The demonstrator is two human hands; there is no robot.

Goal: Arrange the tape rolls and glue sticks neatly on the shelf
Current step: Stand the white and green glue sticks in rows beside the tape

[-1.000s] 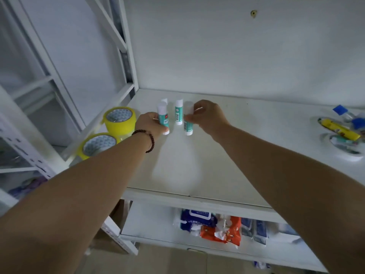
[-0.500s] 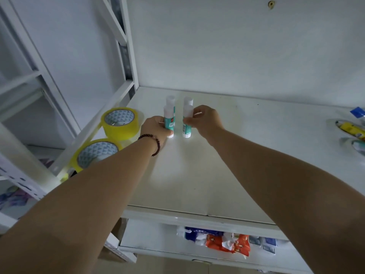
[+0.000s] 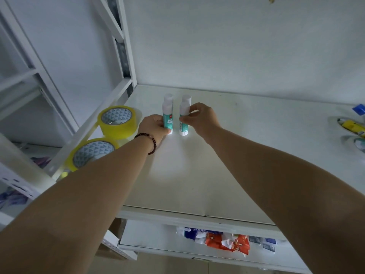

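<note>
Several white-capped, teal-labelled glue sticks stand upright in two short rows on the white shelf (image 3: 197, 175). My left hand (image 3: 153, 126) grips the front left glue stick (image 3: 167, 120). My right hand (image 3: 199, 119) pinches the front right glue stick (image 3: 184, 120). Behind them stand two more glue sticks, a back left one (image 3: 168, 97) and a back right one (image 3: 186, 98). Two yellow tape rolls lie flat at the shelf's left edge, a farther one (image 3: 118, 121) and a nearer one (image 3: 88, 153) partly behind my left forearm.
A white upright and slanted brace (image 3: 126, 56) frame the left side. Clear tape rolls holding yellow and blue items (image 3: 351, 127) sit at the far right. The lower shelf holds orange and blue packets (image 3: 223, 240). The wall stands close behind the glue sticks.
Both hands slid the front glue sticks closer in line with the back pair, turning a loose cluster into two rows. The view shifted slightly left and nearer.
</note>
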